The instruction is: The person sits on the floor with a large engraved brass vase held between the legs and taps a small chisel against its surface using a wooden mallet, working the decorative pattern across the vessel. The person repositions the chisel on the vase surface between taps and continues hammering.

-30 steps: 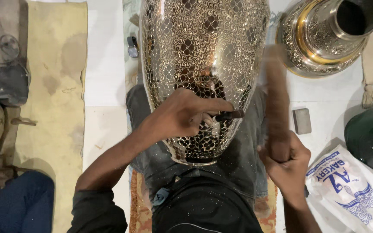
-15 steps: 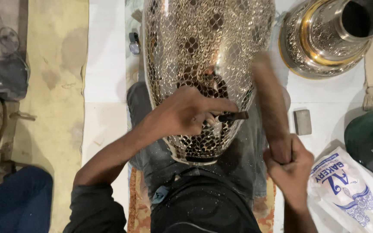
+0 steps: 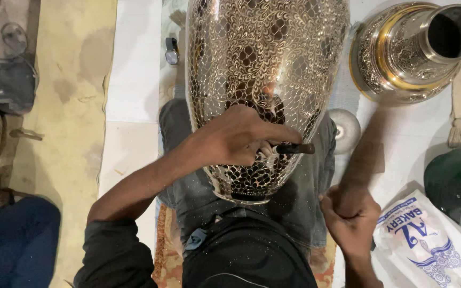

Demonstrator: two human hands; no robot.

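While the left hand pinches a dark chisel against the engraved vase lying across the lap, the right hand, fisted round a blurred mallet, suggests patterning nearly complete.

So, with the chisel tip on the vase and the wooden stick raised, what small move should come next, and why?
Probably a light tap: bring the wooden stick in the right hand down onto the chisel. The left hand holds it against the engraved vase, and the stick is clear of it.
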